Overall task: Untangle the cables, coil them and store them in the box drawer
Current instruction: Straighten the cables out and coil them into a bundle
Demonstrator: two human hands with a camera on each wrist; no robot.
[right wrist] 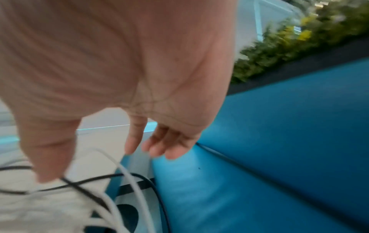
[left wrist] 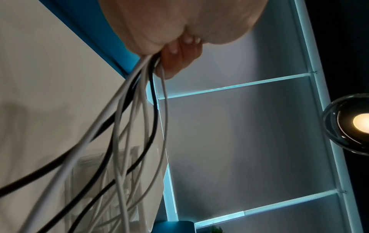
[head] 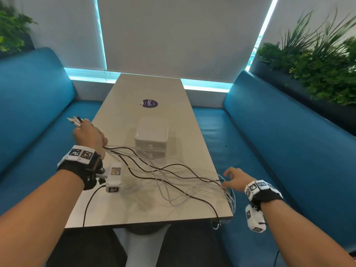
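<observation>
Over the left edge of the counter [head: 154,89], the left hand [head: 89,136] is raised with its fingers curled round a bundle of white and black cables [head: 165,176], whose plug ends [head: 74,119] stick out past the fist toward the blue bench seat [head: 34,105]; from the fist the cables fan out and sag across the counter to its right edge, crossing one another loosely, and several loops hang over that edge near the front corner; the left wrist view shows the fingers [left wrist: 179,52] closed on the strands just where they leave the palm; at the right edge, the right hand [head: 236,179] hovers with fingers relaxed and spread, fingertips just beside the cables, gripping nothing; in the right wrist view a white strand and a black strand pass below the thumb [right wrist: 49,149]; a white box with stacked drawers [head: 151,138] stands mid-counter, beyond the cables, its drawers closed; a round purple sticker [head: 150,103] lies farther back
</observation>
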